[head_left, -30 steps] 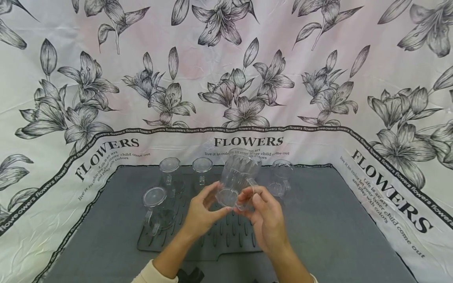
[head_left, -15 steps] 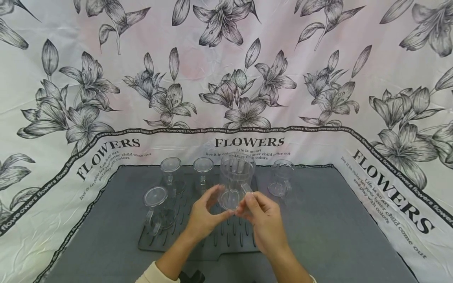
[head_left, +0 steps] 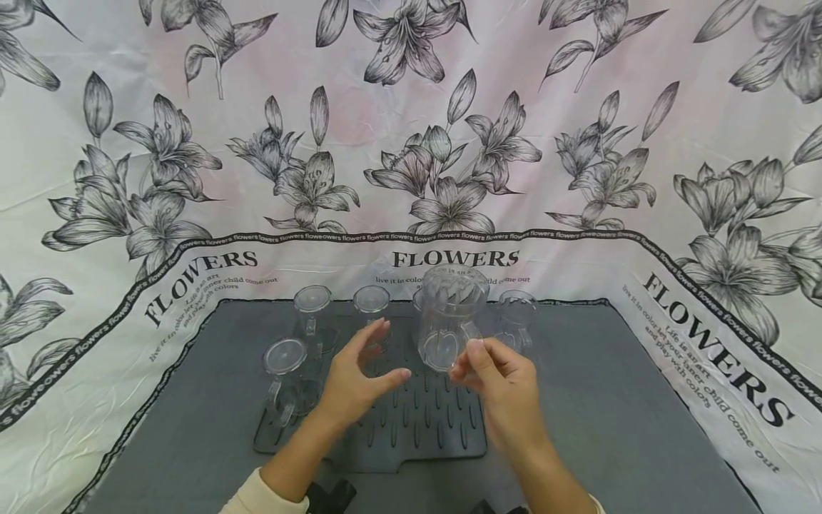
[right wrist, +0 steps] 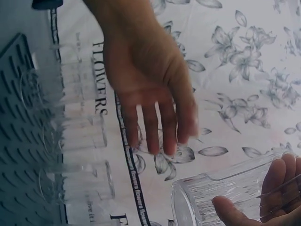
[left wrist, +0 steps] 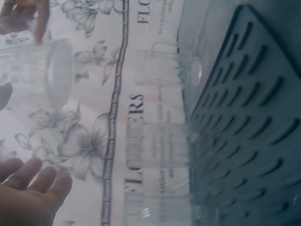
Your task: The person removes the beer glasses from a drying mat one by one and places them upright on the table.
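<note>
My right hand point(head_left: 507, 392) pinches the handle of a clear ribbed mug point(head_left: 449, 314), raised above the back of the dark drying mat point(head_left: 385, 455). In the right wrist view the mug point(right wrist: 225, 190) lies across the lower right corner, with fingers of the holding hand point(right wrist: 277, 197) around its handle side. To the left of the mug, my left hand point(head_left: 353, 382) is apart from it, thumb and fingers spread and holding nothing. The left wrist view shows that hand point(left wrist: 35, 190) with its fingers extended, below the raised mug point(left wrist: 37, 73).
Several similar clear mugs stand around: one at the mat's left side point(head_left: 285, 357), two behind it, such as the back mug point(head_left: 371, 300), and another at the right point(head_left: 516, 310). A floral cloth point(head_left: 578, 271) borders the grey table point(head_left: 616, 400).
My left hand has let go of the mug's base and moved left. The right hand carries the mug slightly right; it was tilted, then turned more upright.
</note>
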The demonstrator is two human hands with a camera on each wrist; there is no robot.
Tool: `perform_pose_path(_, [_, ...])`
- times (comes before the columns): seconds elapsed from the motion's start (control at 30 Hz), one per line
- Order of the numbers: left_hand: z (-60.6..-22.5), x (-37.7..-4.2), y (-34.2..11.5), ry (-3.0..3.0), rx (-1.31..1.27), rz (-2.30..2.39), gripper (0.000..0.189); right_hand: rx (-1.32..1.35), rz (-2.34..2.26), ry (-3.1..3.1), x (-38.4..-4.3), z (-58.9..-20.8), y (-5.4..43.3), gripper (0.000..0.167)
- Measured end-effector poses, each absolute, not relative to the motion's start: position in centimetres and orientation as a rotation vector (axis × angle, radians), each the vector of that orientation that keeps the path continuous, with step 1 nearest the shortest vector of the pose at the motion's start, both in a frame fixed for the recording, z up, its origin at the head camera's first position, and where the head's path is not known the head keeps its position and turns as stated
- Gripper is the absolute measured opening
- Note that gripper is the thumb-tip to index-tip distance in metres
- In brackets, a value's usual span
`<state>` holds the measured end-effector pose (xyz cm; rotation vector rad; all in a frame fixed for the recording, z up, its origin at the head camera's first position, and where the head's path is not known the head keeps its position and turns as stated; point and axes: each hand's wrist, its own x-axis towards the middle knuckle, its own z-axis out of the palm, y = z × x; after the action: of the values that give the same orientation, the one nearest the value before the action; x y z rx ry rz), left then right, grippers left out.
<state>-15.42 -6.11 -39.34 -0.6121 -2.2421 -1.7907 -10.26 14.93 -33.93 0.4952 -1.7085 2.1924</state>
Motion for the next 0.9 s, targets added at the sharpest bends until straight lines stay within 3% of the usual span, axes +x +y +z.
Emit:
perform_pose_path(0.47, [-35.4,-13.8,-12.9,-2.22,-0.576,-1.605,0.082,0.327,2.065,-1.743,-10.6,-33.0,17.5,0.033])
perform_pose_path(0.9, [-36.8,-12.2,-19.6,-2.244,-0.384,-1.538,0.088,0.265,1.96,-1.715,-11.1,-32.4,20.5,0.034])
